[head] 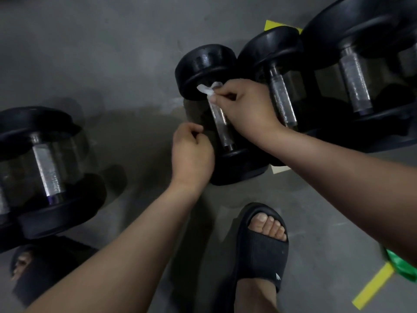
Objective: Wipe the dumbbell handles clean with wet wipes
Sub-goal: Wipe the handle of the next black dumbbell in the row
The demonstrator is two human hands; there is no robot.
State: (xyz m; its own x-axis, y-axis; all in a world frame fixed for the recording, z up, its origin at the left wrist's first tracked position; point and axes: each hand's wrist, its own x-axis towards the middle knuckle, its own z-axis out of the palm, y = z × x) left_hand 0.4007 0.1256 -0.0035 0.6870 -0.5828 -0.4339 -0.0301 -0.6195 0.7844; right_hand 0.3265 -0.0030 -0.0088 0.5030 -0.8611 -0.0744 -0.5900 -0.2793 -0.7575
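Observation:
A black dumbbell [206, 64] lies on the grey floor at centre, its knurled metal handle [220, 123] running towards me. My right hand [246, 105] pinches a crumpled white wet wipe [208, 89] against the top end of that handle, by the far weight head. My left hand [191, 152] hovers just left of the handle's lower part with the fingers curled in and nothing visible in them.
Two more black dumbbells [282, 86] [354, 82] lie to the right, side by side. Another pair of dumbbells [45, 168] lies at the left. My foot in a black slide sandal [261, 247] stands below. Yellow tape [374, 288] marks the floor; something green [401, 265] shows at the right edge.

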